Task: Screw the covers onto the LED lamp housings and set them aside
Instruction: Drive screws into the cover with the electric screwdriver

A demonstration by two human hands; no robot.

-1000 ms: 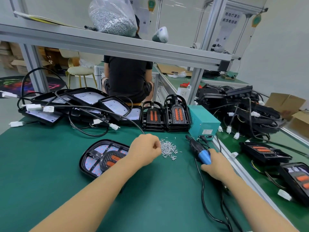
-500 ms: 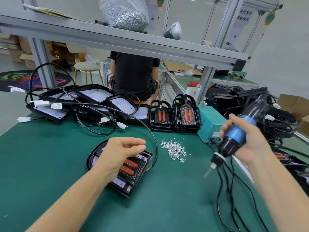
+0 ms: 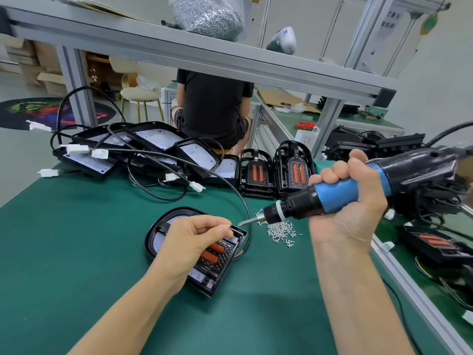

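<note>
Since half a second ago my right hand (image 3: 348, 201) has swung the screwdriver (image 3: 358, 190) down and left; its bit tip now sits just beside my left fingertips. Right grip: fingers curled tight round the blue barrel, tool held nearly level. Left hand (image 3: 190, 242): thumb and forefinger pinch a small screw (image 3: 228, 226), raised toward the bit. Lamp housing (image 3: 204, 272) lies directly under the left grip on the green surface (image 3: 76, 252), cover with orange strips facing up. Loose screws (image 3: 280, 230) lie heaped below the bit, between the two grips.
</note>
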